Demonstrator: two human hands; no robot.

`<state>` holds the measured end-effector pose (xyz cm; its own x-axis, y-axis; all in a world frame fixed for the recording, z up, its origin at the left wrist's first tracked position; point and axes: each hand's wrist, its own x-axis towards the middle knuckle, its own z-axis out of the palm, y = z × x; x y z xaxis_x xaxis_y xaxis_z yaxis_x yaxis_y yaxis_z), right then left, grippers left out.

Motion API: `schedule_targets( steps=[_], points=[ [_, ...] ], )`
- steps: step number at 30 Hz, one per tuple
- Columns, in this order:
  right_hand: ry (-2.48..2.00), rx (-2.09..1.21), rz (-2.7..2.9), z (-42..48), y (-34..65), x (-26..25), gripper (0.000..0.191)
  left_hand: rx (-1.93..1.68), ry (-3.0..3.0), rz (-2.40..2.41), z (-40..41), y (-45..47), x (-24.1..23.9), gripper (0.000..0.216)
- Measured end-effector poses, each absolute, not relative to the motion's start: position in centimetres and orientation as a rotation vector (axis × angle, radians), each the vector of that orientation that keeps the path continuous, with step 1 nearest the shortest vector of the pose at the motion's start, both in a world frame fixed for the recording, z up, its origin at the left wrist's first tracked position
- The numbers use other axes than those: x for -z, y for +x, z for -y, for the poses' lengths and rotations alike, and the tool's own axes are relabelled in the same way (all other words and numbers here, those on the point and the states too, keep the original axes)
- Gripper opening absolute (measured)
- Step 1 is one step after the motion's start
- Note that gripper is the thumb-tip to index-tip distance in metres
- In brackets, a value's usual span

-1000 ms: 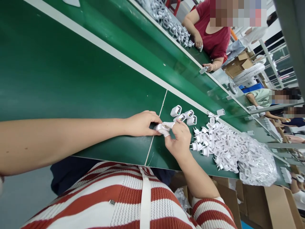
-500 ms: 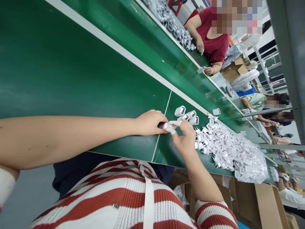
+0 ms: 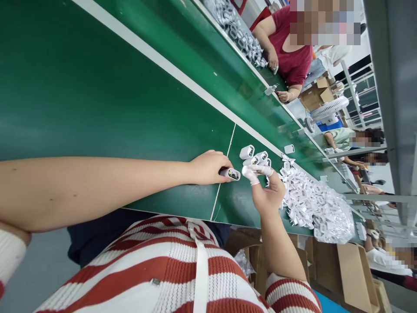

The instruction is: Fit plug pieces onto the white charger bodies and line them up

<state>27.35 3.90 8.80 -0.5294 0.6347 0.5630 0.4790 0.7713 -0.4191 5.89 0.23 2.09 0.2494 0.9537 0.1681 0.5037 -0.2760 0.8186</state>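
Green workbench (image 3: 140, 108), co-worker (image 3: 295, 63) across it.
Left hand (image 3: 207, 168) clamped on a white housing (image 3: 230, 174), which juts past its thumb: oval end open, dark parts (image 3: 233, 174) inside. Right hand (image 3: 269, 193) just beside; I can't tell if it's gripping.

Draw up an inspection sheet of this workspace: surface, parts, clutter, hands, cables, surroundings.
Surface: green work surface, crossed by pale lines.
Parts: white casing, open end showing; four more casings close by; heap of white plug parts.
Clutter: clear plastic at the heap's far end.
Hands: left hand grips the white casing; right hand apart from it, contents unclear.
Cables: nothing seen.
Surroundings: co-worker in red, white fan, cardboard boxes.
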Motion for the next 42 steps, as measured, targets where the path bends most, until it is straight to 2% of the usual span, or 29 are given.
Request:
schedule_targets(
  steps=[4, 14, 21, 26, 28, 31, 33, 36, 38, 42],
  points=[
    [-0.805, -0.357, 2.342, -4.1, 26.7, -8.0, 0.009, -0.919, 1.886, -1.331, -0.3, 5.9, -2.1, 0.025],
    [-0.718, -0.138, 2.552, -4.8, 26.2, -7.8, 0.007, -0.893, 1.889, -1.351, -0.2, 5.9, -2.4, 0.022],
    [-0.714, 0.064, 2.473, -4.3, 26.2, -6.5, 0.007, -0.879, 1.886, -1.387, -0.1, 6.1, -2.4, 0.018],
    [-0.786, -0.004, 2.396, -3.7, 26.1, -5.2, 0.008, -0.931, 1.924, -1.383, 0.1, 6.4, -1.8, 0.021],
    [-0.843, -0.148, 2.35, -3.3, 26.3, -4.9, 0.017, -0.951, 1.941, -1.388, 0.4, 6.7, -1.5, 0.027],
    [-0.911, -0.498, 2.211, -2.9, 28.0, -4.9, 0.058, -0.972, 1.93, -1.352, 0.6, 7.0, -1.5, 0.036],
    [-0.961, -0.555, 2.101, -2.9, 30.6, -5.2, 0.067, -0.984, 1.868, -1.336, 0.2, 6.7, -1.7, 0.038],
    [-1.259, -0.151, 2.105, -3.3, 35.8, -5.3, 0.036, -1.114, 1.717, -1.45, -2.4, 4.9, -2.4, 0.044],
    [-1.608, 0.133, 2.146, -3.6, 39.0, -4.8, 0.031, -1.202, 1.642, -1.636, -5.6, 3.0, -3.0, 0.045],
    [-1.798, 0.191, 2.128, -4.6, 41.8, -3.2, 0.012, -1.136, 1.497, -2.072, -13.1, -1.2, -3.7, 0.041]
  ],
)
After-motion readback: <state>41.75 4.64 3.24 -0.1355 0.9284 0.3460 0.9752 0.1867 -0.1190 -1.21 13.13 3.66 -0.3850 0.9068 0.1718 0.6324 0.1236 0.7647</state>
